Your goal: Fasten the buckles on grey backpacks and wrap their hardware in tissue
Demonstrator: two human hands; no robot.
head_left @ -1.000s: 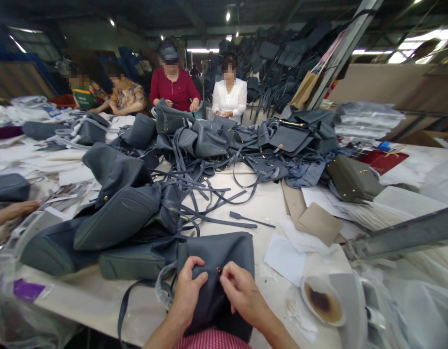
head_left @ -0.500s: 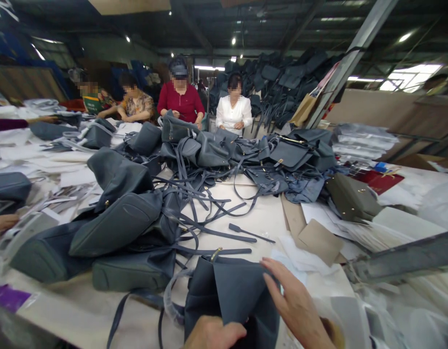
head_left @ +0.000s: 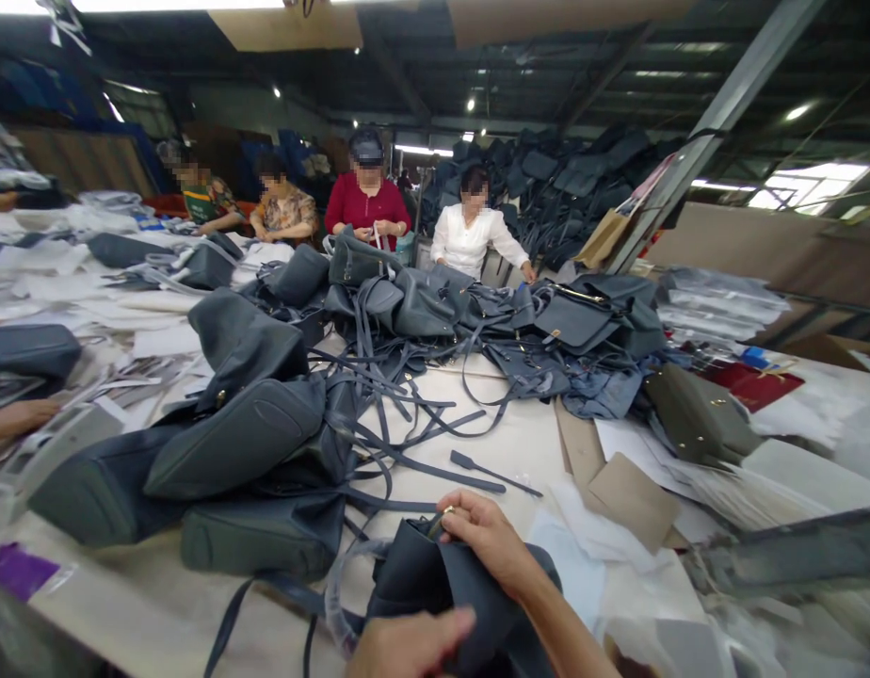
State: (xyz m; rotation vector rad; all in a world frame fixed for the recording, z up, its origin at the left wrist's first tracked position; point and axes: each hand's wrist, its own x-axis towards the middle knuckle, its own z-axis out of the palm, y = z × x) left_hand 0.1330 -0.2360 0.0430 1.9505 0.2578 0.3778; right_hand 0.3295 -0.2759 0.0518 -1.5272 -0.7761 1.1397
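Hands work low at six o'clock: the right hand (head_left: 488,541) pinches a small brass fitting (head_left: 445,513) at the top edge of a dark grey leather handbag (head_left: 470,603), while the left hand (head_left: 407,645) sits beside the bag, its grip unclear. The bag lies on the desk (head_left: 520,443), with tangled straps (head_left: 421,471) at twelve o'clock. A hard tug could let the fitting slip and scratch the leather.

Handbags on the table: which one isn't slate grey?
The olive-green leather handbag with gold studs, lying on white papers right of the heap; the rest look slate grey.
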